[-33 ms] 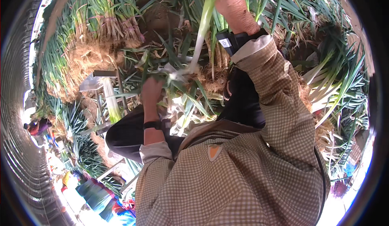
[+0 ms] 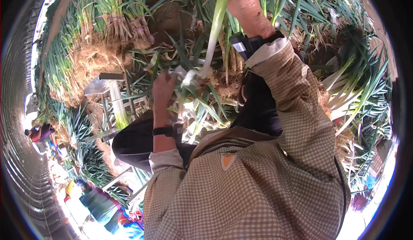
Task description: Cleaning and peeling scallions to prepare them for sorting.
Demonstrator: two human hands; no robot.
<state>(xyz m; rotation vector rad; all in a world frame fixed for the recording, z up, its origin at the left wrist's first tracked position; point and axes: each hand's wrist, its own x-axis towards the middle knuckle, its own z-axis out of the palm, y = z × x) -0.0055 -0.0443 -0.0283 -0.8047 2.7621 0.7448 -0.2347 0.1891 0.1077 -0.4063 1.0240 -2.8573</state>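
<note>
Brown soil gap (image 2: 168,19) left of leek (image 2: 214,31)

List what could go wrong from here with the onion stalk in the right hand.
1. The right hand grips the onion stalk by its green part, so the long white shaft below might bend or snap if knocked.
2. The left hand is close to the blurred root end; it could bump it.
3. Loose leaves litter the space below; a dropped stalk might get mixed in.
</note>
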